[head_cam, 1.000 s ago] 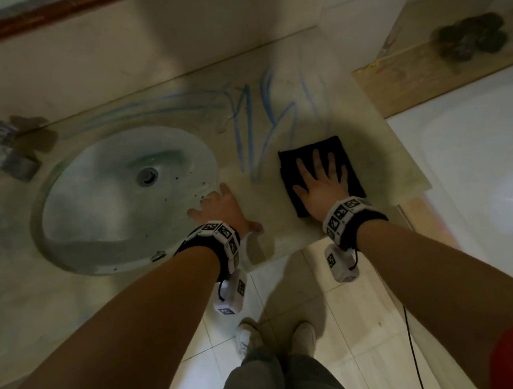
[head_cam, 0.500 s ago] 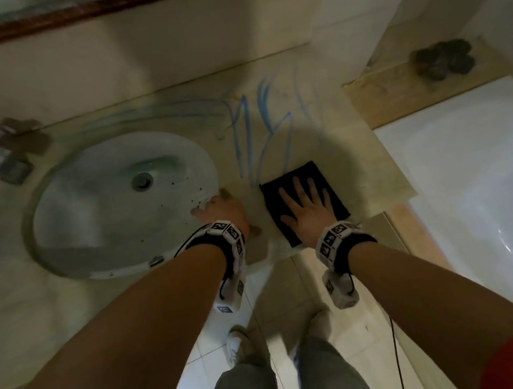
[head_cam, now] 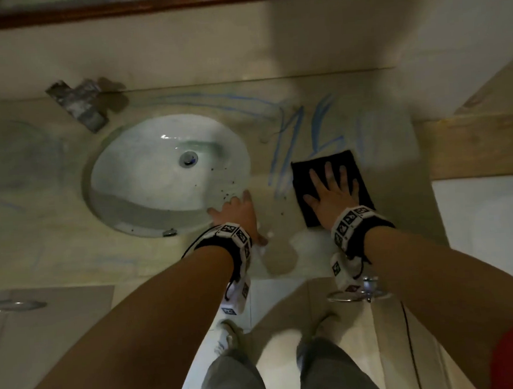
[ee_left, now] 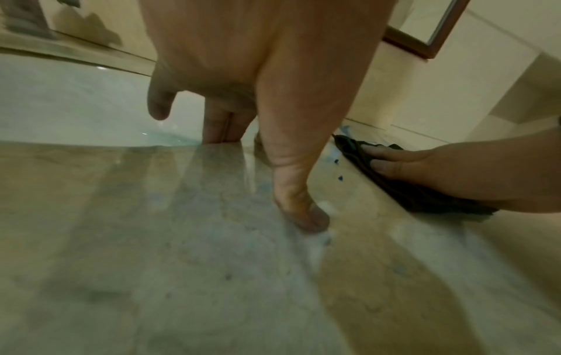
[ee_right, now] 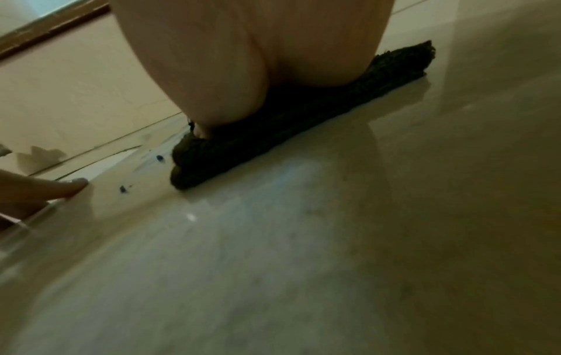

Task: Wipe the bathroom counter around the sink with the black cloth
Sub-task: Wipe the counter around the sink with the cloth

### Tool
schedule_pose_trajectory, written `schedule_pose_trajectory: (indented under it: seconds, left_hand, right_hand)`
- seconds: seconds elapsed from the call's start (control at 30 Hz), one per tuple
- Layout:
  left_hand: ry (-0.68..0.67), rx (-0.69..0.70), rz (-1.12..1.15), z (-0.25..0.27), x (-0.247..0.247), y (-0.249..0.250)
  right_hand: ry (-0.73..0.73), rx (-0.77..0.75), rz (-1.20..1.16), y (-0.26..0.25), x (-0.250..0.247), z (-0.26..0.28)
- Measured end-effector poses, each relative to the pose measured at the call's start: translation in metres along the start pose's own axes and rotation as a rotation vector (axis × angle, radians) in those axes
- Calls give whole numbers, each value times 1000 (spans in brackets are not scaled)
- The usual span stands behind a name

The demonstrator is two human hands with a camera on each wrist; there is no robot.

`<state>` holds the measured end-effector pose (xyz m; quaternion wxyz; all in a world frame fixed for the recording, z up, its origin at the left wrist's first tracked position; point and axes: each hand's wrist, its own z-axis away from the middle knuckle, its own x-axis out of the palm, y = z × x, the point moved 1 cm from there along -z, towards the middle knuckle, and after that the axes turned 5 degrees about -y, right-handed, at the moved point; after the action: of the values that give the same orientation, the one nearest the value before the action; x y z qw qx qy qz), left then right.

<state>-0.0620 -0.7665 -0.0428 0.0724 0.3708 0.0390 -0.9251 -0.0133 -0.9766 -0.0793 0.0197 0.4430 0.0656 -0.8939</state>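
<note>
A folded black cloth (head_cam: 308, 173) lies flat on the beige counter (head_cam: 381, 144), right of the oval white sink (head_cam: 146, 186). My right hand (head_cam: 330, 189) presses it down with straight, spread fingers; the right wrist view shows the palm on the cloth (ee_right: 303, 115). Blue scribbles (head_cam: 288, 138) run across the counter behind and left of the cloth. My left hand (head_cam: 238, 210) rests open on the counter at the sink's right rim, its thumb (ee_left: 303, 213) on the stone. The left wrist view shows the right hand's fingers (ee_left: 391, 158) on the cloth (ee_left: 403, 192).
A grey faucet (head_cam: 78, 106) stands behind the sink at the wall. Dark specks (head_cam: 282, 213) dot the counter between my hands. A wooden ledge (head_cam: 471, 145) adjoins the counter on the right. The counter's front edge lies just under my wrists, with tiled floor below.
The right hand has slid the cloth over the counter, toward the sink and then away to the right. The head view has swung left. The left hand has stayed at the sink rim.
</note>
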Motion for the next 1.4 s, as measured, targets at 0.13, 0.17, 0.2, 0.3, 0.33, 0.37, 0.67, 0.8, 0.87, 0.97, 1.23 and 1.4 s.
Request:
schedule_pose_trajectory:
  seconds: [0.13,0.17,0.2,0.3,0.33,0.37,0.67,0.8,0.87,0.97,1.23,1.4]
  left_hand:
    - [0,-30,21,-2,3,1]
    - [6,-35,22,-3,4,1]
    - [9,-37,24,-3,5,0]
    - [13,-32,43,-4,6,0]
    - [18,-33,43,-4,6,-1]
    - [25,-34,39,-4,6,-1]
    - [78,-4,33,-2,12,-7]
    - [113,15,79,1,19,-15]
    - [143,9,87,5,23,-16]
    - [211,24,51,12,31,-19]
    - [209,90,5,24,38,-47]
    - [201,43,60,25,43,-58]
  right_hand:
    - [3,-40,3,3,-3,0]
    - [6,-42,4,3,-3,0]
    - [8,-45,5,3,-3,0]
    - [2,-77,37,9,-1,3]
    - [-2,-92,51,12,2,6]
    - [-8,-106,62,15,4,9]
    - [84,-134,59,22,42,54]
    - [139,-166,82,25,51,67]
    - [158,-166,58,26,53,68]
    - [208,-124,-13,21,52,67]
    - [230,40,-83,-2,58,57]
    - [234,126,-136,-23,56,50]
